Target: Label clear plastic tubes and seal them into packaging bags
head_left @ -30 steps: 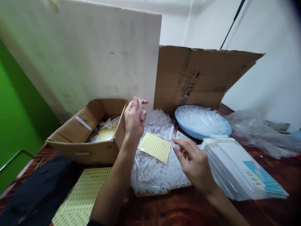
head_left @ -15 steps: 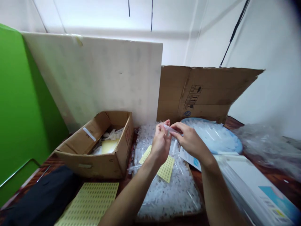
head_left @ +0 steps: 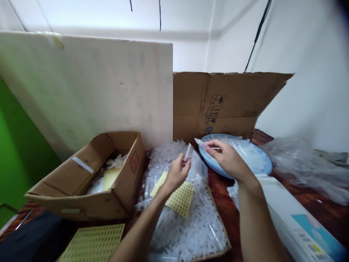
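Observation:
Between thumb and fingers, my right hand (head_left: 225, 156) pinches a small translucent tube (head_left: 200, 142) near the rim of the blue round tray (head_left: 215, 166). My left hand (head_left: 177, 171) is closed on the edge of a clear plastic bag (head_left: 196, 162), over a pile of small white plastic pieces (head_left: 196, 233). Yellow sticker sheets (head_left: 181, 198) lie on this pile, just below my left hand. More clear and white tubes (head_left: 245, 151) fill the blue tray.
At the left stands an open cardboard box (head_left: 120, 198), with a larger yellow sticker sheet (head_left: 94, 242) in front. A white box (head_left: 289, 207) and crumpled clear plastic (head_left: 308, 163) lie right. Behind stand a white board (head_left: 95, 91) and a cardboard panel (head_left: 231, 98).
My hands have moved apart. My right hand has carried the tube toward the blue tray; my left hand has dropped lower and now holds the bag's edge. The view has turned right.

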